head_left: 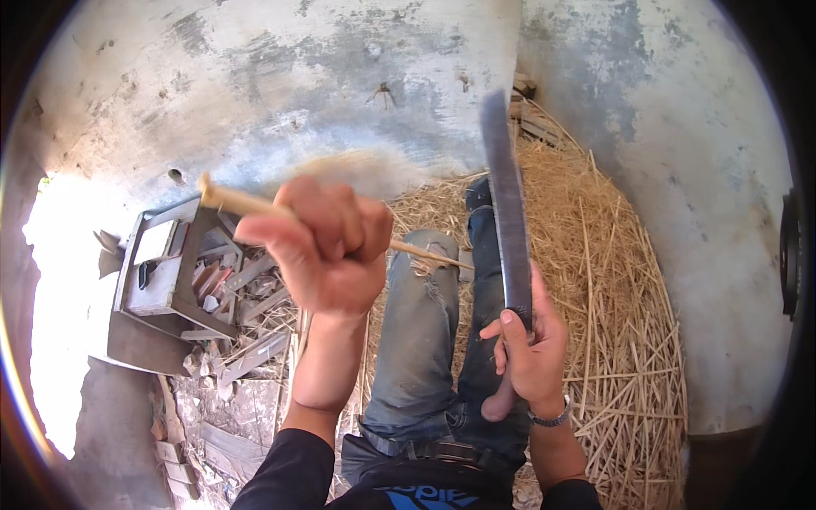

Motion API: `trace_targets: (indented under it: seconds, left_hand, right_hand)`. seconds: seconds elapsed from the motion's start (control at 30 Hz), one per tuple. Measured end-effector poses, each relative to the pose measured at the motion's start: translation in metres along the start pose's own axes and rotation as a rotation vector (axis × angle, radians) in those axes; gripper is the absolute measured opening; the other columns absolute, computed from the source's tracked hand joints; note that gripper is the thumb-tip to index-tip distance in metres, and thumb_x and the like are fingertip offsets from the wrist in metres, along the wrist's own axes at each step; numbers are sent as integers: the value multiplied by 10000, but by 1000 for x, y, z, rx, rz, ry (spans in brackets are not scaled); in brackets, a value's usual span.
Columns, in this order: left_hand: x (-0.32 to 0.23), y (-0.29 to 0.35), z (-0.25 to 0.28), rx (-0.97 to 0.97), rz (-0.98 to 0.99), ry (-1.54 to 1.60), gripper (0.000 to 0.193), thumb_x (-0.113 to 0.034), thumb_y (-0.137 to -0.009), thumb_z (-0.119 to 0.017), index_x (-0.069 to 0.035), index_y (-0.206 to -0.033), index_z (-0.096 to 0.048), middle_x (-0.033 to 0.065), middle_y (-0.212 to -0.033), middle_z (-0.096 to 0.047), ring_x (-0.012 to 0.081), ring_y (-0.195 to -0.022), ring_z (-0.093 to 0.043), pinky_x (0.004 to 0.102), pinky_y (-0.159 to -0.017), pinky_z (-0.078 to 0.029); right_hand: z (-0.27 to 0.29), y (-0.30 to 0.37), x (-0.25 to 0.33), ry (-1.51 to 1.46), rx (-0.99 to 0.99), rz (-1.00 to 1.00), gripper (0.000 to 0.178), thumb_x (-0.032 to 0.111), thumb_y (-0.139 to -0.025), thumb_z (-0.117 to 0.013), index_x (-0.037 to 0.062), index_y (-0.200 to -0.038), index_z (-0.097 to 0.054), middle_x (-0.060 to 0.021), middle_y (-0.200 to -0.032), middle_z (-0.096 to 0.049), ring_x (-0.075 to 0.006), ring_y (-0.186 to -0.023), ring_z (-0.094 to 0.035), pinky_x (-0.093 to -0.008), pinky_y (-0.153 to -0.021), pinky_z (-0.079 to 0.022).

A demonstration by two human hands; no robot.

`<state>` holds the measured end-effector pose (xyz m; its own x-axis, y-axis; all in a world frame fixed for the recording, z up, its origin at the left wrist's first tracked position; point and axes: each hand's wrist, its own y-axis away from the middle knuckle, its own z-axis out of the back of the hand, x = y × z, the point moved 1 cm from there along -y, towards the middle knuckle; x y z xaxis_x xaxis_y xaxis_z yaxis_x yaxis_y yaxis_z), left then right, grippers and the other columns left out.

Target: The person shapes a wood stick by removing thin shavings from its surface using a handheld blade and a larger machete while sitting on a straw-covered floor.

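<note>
My left hand point(327, 242) is raised ahead on the left, its fingers closed round a thin pale wooden stick point(242, 202). One end, thicker and knobbed, juts out to the left. The other end slants down to the right past my knee, tapering toward the blade. On the right, my right hand point(537, 350) grips a machete point(508, 212) by its handle. Its long dark blade points up and away, the lighter edge facing left. The rounded butt of the handle shows below my fingers. Stick and blade look apart. The left hand is slightly blurred.
My legs in worn jeans point(412, 331) stretch forward between the hands. A heap of straw-coloured shavings and strips point(616, 306) spreads to the right. At left stands a broken wooden cabinet point(174, 272) beside scrap wood point(259, 353). A stained wall point(340, 93) rises ahead.
</note>
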<state>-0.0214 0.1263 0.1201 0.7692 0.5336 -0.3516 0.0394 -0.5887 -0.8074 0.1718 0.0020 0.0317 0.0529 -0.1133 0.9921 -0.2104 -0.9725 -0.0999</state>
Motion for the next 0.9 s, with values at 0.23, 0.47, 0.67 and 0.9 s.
trace_targets:
  seconds: [0.23, 0.47, 0.67, 0.9]
  left_hand:
    - [22, -13, -16, -74, -42, -92, 576, -614, -1039, -377, -176, -672, -305, -67, -546, -194, 59, -428, -84, 279, -387, -67]
    - [4, -1, -3, 129, -51, 32, 562, -594, -1041, -394, -169, -678, -334, -66, -534, -204, 58, -420, -93, 274, -381, -87]
    - [7, 0, 0, 139, -26, 73, 554, -602, -1037, -396, -167, -697, -342, -61, -533, -210, 59, -414, -98, 277, -384, -88]
    - [0, 1, 2, 92, -52, 35, 551, -575, -1041, -429, -170, -678, -337, -62, -523, -212, 59, -414, -89, 280, -374, -93]
  right_hand:
    - [0, 11, 22, 278, -115, 299, 551, 19, -973, -563, -36, -1502, -419, -93, -768, -699, -86, -595, -623, -227, -527, -474]
    - [12, 12, 27, 512, 100, 200, 577, -43, -931, -581, 9, -1494, -463, -112, -708, -662, -133, -598, -652, -264, -585, -515]
    - [2, 17, 18, 592, 219, 372, 561, -4, -971, -540, -81, -1504, -382, -57, -648, -629, -89, -552, -591, -235, -516, -465]
    - [3, 15, 15, 659, 89, 550, 572, -37, -959, -543, -63, -1508, -385, -51, -656, -637, -77, -546, -581, -237, -524, -473]
